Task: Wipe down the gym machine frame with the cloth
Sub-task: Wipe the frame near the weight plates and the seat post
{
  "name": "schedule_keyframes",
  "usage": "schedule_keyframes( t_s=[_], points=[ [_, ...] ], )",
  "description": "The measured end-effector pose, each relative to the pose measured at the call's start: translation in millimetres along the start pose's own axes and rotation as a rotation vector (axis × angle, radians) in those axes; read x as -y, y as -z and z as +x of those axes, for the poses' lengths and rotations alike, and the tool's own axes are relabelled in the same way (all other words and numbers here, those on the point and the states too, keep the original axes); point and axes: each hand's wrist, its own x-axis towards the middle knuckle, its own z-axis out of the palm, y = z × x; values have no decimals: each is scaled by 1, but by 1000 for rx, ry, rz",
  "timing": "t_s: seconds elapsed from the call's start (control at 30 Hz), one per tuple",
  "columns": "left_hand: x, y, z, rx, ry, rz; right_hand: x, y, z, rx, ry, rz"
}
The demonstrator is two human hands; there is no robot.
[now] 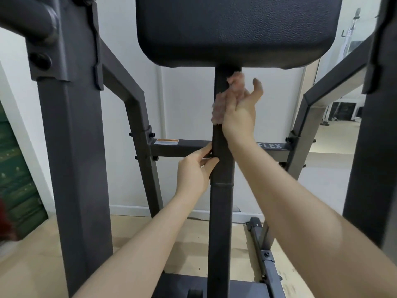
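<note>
A person stands close to a dark grey gym machine frame (221, 211). A straight post of the frame goes up the middle of the view to a big black pad (236, 29) at the top.

The right hand (240, 112) is high on the post, just under the pad. It presses a fluffy pink cloth (221, 108) against the right side of the post. The cloth is bunched up between the palm and the metal, and some of it sticks out above the hand. The thumb points up and away from the post. The fingers go round behind the cloth, so how tight this grip is cannot be seen, but the hand has hold of the cloth.

The left hand (193, 173) is lower on the same post, on its left side. Its thumb and fingers curl onto the edge of the post and pinch it, just above a joint line in the metal.

Behind the post a cross bar (182, 147) runs left to right. It has a small white and orange sticker (167, 141) on it, and the letters "FLEX" show on its right part. Thick grey uprights stand at the far left and far right. The floor (43, 265) below is light wood, and the wall (189, 100) behind is white.
</note>
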Motion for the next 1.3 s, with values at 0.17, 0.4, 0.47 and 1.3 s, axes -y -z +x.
schedule_keyframes(
  t_s=[0.17,0.4,0.47,1.3],
  points=[
    [-1,3,0,18,41,7,-11,14,-6,255,-88,-46],
    [-4,-1,0,-10,104,-55,22,8,16,255,-313,280],
    [-4,-2,0,-21,112,-51,24,5,18,225,-180,183],
    [12,7,-37,48,205,0,-75,44,-99,414,120,-206]
  ],
)
